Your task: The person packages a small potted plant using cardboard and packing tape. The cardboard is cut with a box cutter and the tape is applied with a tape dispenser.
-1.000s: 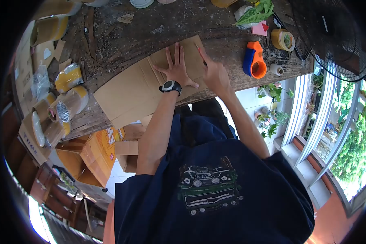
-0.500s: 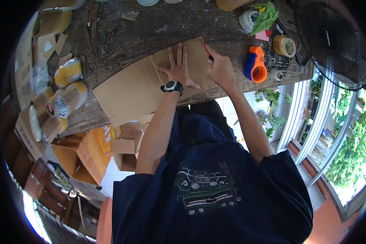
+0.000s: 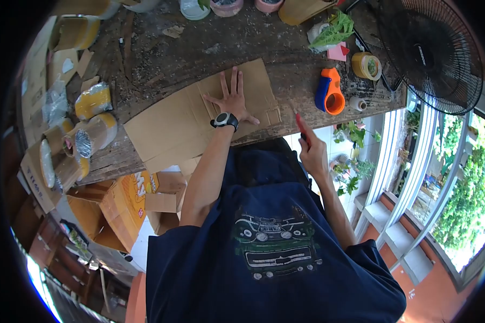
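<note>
Left hand [image 3: 233,100] lies flat, fingers spread, on cardboard [image 3: 183,121]; right hand's [image 3: 312,153] grip closes around a red cutter [image 3: 300,127].

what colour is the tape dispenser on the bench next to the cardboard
Orange with a blue handle: the tape dispenser lies on the wooden bench, seen in the head view.

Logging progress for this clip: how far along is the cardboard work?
Done: a small rectangular outline shows near the cardboard edge. In hand: the left hand presses it flat; the right hand holds a red tool clear of it. Left: most of the sheet looks unmarked.
</note>
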`<action>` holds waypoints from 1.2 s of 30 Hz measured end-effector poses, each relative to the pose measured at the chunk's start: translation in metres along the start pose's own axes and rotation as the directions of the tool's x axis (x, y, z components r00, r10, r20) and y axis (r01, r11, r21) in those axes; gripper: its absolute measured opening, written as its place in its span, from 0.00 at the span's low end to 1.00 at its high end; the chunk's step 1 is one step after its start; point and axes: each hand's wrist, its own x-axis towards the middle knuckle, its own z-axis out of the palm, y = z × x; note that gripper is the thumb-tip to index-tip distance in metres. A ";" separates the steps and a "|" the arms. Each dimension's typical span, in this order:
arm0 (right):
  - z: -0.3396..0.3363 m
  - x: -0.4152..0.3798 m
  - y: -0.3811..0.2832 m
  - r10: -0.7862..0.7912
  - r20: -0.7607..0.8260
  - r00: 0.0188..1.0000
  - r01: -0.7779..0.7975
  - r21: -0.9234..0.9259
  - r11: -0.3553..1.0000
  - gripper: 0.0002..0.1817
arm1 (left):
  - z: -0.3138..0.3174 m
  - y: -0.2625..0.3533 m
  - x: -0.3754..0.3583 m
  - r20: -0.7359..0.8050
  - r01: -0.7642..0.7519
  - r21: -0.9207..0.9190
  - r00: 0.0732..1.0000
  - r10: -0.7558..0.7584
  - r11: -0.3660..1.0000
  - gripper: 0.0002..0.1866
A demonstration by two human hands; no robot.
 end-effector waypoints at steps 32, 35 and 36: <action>0.067 0.112 -0.072 -0.380 -0.120 0.917 0.388 0.044 0.921 0.34 | -0.022 -0.238 -0.274 -0.436 -0.206 -0.891 0.635 -0.638 0.404 0.12; 0.078 0.100 -0.088 -0.480 -0.053 0.876 0.482 0.150 0.863 0.29 | -0.032 -0.226 -0.312 -0.571 -0.325 -0.821 0.495 -0.655 0.470 0.13; 0.082 0.096 -0.092 -0.502 -0.014 0.865 0.496 0.186 0.848 0.28 | -0.016 -0.225 -0.320 -0.572 -0.344 -0.820 0.451 -0.685 0.458 0.14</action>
